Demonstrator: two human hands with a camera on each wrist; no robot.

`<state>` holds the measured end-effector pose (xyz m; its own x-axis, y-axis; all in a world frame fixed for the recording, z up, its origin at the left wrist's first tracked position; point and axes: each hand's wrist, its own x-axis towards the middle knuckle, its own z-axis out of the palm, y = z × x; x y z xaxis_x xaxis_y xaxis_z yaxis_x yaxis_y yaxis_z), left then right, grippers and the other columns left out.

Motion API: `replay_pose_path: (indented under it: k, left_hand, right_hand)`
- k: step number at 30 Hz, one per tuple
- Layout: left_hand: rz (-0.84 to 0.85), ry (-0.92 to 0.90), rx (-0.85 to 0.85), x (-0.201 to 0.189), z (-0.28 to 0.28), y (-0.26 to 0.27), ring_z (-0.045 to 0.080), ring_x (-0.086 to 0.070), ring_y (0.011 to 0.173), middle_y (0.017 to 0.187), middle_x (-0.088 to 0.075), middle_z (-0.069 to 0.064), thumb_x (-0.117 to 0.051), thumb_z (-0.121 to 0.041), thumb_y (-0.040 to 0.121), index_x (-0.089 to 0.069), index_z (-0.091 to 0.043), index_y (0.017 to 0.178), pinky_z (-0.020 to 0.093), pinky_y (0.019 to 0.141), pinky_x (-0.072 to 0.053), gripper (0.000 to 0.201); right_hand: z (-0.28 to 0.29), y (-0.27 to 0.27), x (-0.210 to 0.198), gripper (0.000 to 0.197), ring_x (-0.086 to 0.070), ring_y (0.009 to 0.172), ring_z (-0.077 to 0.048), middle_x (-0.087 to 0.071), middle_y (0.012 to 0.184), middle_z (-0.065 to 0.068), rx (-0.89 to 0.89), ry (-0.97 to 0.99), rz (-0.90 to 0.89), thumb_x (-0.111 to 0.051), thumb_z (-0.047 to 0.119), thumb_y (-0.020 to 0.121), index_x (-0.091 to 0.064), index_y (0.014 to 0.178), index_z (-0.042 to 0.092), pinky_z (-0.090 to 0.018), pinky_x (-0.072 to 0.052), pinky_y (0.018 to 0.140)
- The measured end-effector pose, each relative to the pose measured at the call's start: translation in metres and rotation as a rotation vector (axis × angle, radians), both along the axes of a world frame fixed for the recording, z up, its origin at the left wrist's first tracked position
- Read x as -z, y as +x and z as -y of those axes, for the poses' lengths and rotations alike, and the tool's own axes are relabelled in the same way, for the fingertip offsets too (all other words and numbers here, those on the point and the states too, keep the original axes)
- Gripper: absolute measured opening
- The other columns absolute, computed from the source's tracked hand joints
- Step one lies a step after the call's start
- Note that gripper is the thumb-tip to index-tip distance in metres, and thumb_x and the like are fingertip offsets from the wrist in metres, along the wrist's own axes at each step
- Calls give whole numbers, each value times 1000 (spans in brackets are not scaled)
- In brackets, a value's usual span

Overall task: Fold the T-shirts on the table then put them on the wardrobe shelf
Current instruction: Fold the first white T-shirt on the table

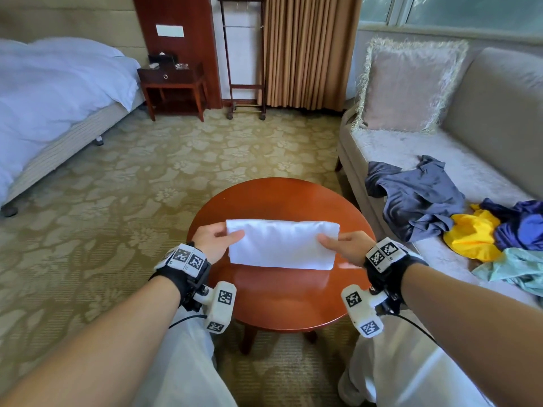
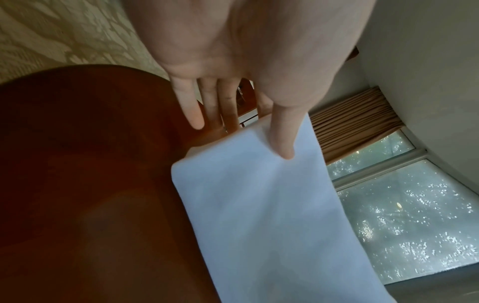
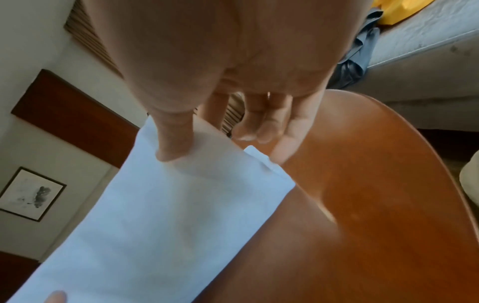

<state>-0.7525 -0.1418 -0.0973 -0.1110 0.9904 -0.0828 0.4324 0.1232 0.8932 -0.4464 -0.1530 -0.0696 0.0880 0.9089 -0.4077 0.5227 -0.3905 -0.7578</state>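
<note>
A folded white T-shirt (image 1: 280, 243) hangs just above the round red-brown table (image 1: 282, 298), stretched between both hands. My left hand (image 1: 219, 237) pinches its left end, thumb on top, other fingers beneath. In the left wrist view the thumb (image 2: 282, 135) presses on the white cloth (image 2: 261, 215). My right hand (image 1: 340, 243) pinches the right end the same way. The right wrist view shows the thumb (image 3: 173, 143) on the white shirt (image 3: 155, 215) above the table (image 3: 362, 194), with the other fingers curled at its edge.
Several unfolded shirts lie on the grey sofa (image 1: 411, 148) at right: a slate-blue one (image 1: 417, 195), a yellow one (image 1: 473, 233), a dark blue one (image 1: 520, 221), a pale teal one (image 1: 517, 268). A bed (image 1: 53, 92) stands far left, patterned carpet between.
</note>
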Motion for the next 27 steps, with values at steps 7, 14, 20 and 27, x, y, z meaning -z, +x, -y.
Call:
replay_pose_path:
  k: [7, 14, 20, 27]
  left_hand:
    - [-236, 15, 94, 7, -31, 12, 36, -63, 85, 92, -68, 18, -52, -54, 87, -63, -5, 102, 49, 75, -51, 52]
    - [-474, -50, 32, 21, -63, 24, 24, -44, 70, 66, -46, 6, -48, -45, 98, -39, -12, 68, 33, 52, -25, 46]
    - [-524, -205, 7, 39, -79, 26, 42, -57, 96, 59, -39, 4, -48, -45, 99, -37, -12, 58, 38, 67, -40, 53]
    - [-534, -335, -82, 37, -89, 31, 26, -54, 54, 63, -59, 10, -60, -59, 84, -60, -8, 68, 25, 45, -29, 54]
  right_hand:
    - [-16, -3, 16, 47, -43, 50, -19, -49, 51, 3, 80, 134, 35, -57, 55, 88, -62, 65, 14, -26, -34, 53]
    - [-41, -14, 37, 47, -52, 62, -18, -59, 74, -3, 175, 57, 205, -43, 56, 94, -62, 75, 17, -26, -35, 53]
    - [-60, -26, 48, 47, -53, 62, -19, -56, 76, -4, 176, -74, 308, -37, 53, 96, -65, 95, 15, -24, -33, 50]
    - [-68, -38, 50, 56, -59, 97, -31, -56, 108, -9, 271, -60, 471, -56, 52, 86, -48, 122, 10, -40, -52, 85]
